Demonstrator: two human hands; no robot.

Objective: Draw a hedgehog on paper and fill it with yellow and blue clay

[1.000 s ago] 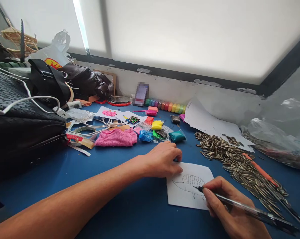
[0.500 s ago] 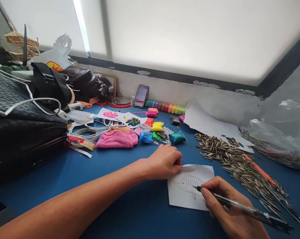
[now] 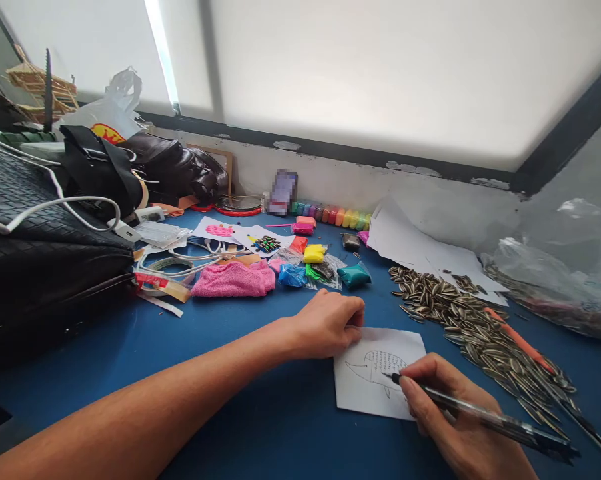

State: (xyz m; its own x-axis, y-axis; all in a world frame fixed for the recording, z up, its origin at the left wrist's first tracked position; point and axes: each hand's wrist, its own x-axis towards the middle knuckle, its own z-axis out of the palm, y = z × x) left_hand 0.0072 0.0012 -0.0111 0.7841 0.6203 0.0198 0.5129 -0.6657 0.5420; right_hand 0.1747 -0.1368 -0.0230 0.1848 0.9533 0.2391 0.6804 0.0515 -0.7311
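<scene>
A small sheet of white paper [image 3: 354,395] lies on the blue tabletop, bearing an ink drawing [image 3: 380,365] of an animal with a pointed snout and rows of short marks on its body. My right hand [image 3: 463,427] grips a black pen [image 3: 490,419], its tip at the lower part of the drawn body. At the sheet's upper left corner, my left hand [image 3: 328,325] is closed with curled fingers, the thumb on the paper's edge. Part of the drawing's right side is hidden behind my right fingers.
Striped sunflower seeds [image 3: 460,320] are heaped on the right beside an orange-handled tool [image 3: 520,341]. Clay packets [image 3: 355,275] and a pink cloth [image 3: 234,279] lie beyond my left hand. A black bag [image 3: 50,267] stands left; a phone [image 3: 283,192] leans against the wall.
The paper has shifted very slightly left and up in view, and the pen and right hand with it. Both hands keep their hold.
</scene>
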